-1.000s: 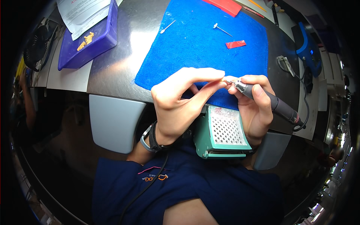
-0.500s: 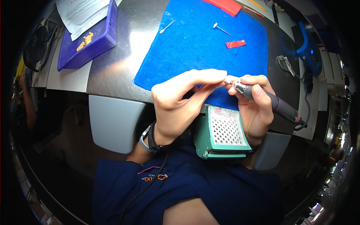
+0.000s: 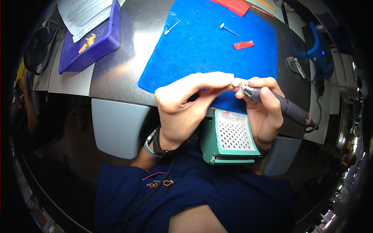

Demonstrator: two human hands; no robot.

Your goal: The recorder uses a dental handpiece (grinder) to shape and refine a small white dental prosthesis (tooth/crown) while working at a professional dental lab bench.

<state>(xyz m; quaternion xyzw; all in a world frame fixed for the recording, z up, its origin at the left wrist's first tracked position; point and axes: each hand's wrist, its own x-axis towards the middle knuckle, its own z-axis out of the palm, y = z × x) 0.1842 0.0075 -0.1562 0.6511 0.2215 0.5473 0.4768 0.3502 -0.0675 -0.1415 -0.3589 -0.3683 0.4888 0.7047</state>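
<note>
My right hand point(image 3: 266, 108) is closed round a dark rotary handpiece point(image 3: 291, 110), its silver collar and thin metal tip pointing left. A small whitish piece point(image 3: 235, 83) sits at the pinched thumb and fingertips of my left hand point(image 3: 182, 101), right against the handpiece's tip. The fingers cover most of this piece, so its kind cannot be told. Both hands meet above the near edge of a blue cloth point(image 3: 202, 50). Just below them stands a green box with a perforated metal plate point(image 3: 235, 132).
On the cloth lie two thin shanks with white heads, one left point(image 3: 172, 27), one right point(image 3: 230, 30), and a red strip point(image 3: 243, 45). A purple tray point(image 3: 91, 56) with yellowish pieces point(image 3: 88, 42) and papers point(image 3: 85, 15) stands left. A blue device point(image 3: 320, 52) and cable point(image 3: 316, 93) are at right.
Hardly anything differs. Both hands keep their hold with the handpiece tip against the small piece; my left hand has shifted very slightly left.
</note>
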